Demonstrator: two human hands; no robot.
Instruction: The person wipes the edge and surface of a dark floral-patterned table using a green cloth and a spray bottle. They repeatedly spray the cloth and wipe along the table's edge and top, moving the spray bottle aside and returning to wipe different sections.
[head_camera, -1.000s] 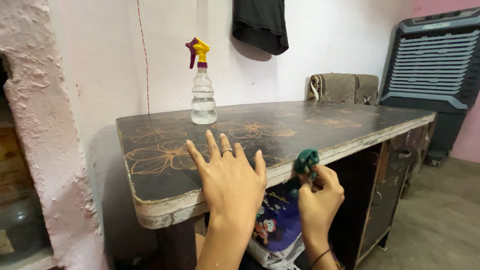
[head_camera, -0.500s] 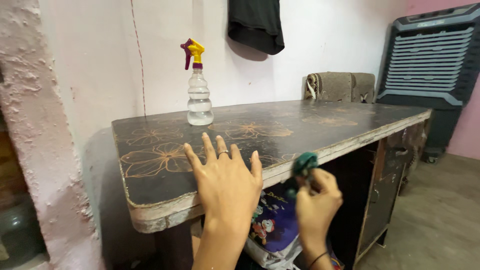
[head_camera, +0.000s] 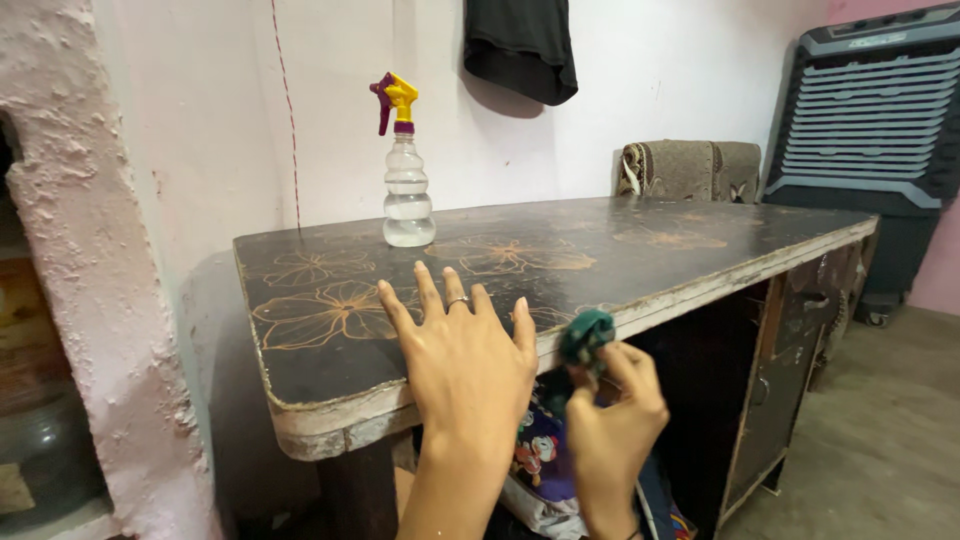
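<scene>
Left hand (head_camera: 468, 350) lies palm down on the table (head_camera: 330, 370), near its front edge, fingers (head_camera: 430, 292) spread apart and flat on the dark top, a ring on one of them; it holds nothing. The fingertips reach onto the pale flower pattern drawn on the table top, and the thumb points toward the right hand. Right hand (head_camera: 612, 418) is just beside the left, lower, in front of the table's worn front edge. Its fingers are bunched together and pinched on a small green cloth (head_camera: 585, 337). The cloth sticks up above those fingertips and presses against the pale front edge of the table, just right of the left thumb. How much of the cloth is tucked inside the right fist cannot be told. Well beyond the left fingertips, toward the wall, stands a clear spray bottle (head_camera: 407, 190) with a yellow and purple trigger head, upright on the table top. Past that, above on the wall, hangs a dark garment (head_camera: 520, 50). Far off to the right of the right-hand fingers, at the table's far end, sits a patterned cushion (head_camera: 690, 168), and next to it a large dark air cooler (head_camera: 865, 120) with slats. Below both hands, under the table, is a colourful printed bag (head_camera: 540, 455), partly hidden by the right wrist. To the left of the left hand, a rough pink wall edge (head_camera: 80, 250) with flaking plaster.
</scene>
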